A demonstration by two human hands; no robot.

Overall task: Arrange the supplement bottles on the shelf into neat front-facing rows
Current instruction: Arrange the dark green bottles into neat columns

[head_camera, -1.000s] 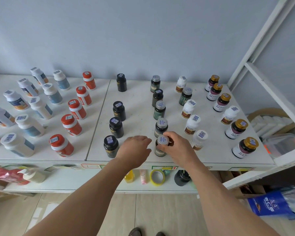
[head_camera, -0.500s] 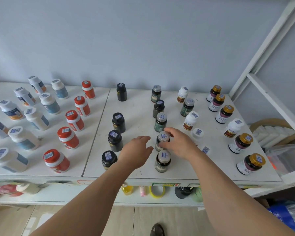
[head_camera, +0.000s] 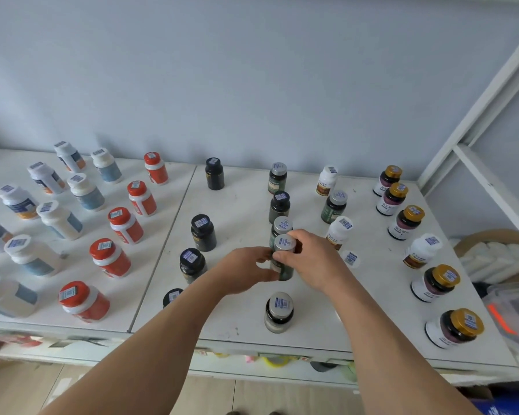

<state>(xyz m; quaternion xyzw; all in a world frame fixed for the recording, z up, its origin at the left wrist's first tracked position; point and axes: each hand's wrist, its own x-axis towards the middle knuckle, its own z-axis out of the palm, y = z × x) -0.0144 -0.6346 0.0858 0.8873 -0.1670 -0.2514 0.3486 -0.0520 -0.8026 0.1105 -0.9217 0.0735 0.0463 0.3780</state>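
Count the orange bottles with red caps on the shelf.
5, in one diagonal row on the left panel, back to front, and the nearest by the front edge. None looks hidden.

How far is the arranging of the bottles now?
Mostly done: the orange bottles and the gold-capped bottles stand in straight rows. In hand: the left hand and right hand both grip a green bottle. Left: the white-capped row, where green bottle stands mixed in.
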